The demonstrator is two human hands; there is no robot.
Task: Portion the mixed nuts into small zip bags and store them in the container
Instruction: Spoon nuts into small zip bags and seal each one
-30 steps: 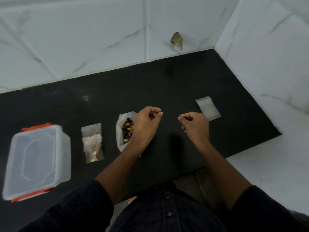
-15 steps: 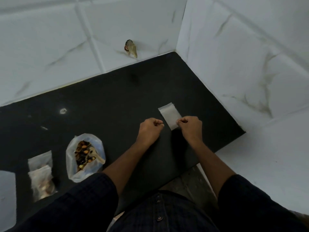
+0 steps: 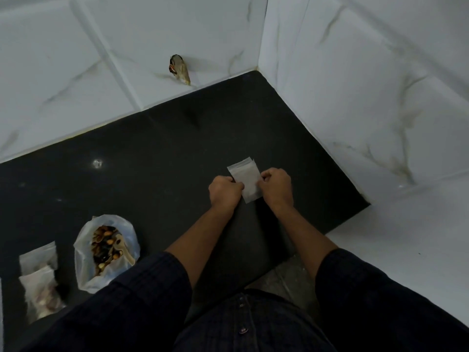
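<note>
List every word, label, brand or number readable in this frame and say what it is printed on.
None can be read.
Empty zip bag pinched by the left hand and right hand: plain, no print visible.
Filled zip bags: no print made out.
Bag of mixed nuts: no label visible.
Black counter and wall tiles: only veining, no writing.

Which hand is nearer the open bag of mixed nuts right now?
Left. The left hand is up and right of the nut bag; the right hand lies farther right, across the small zip bag.

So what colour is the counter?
Black, slightly glossy counter; the head view shows it.
</note>
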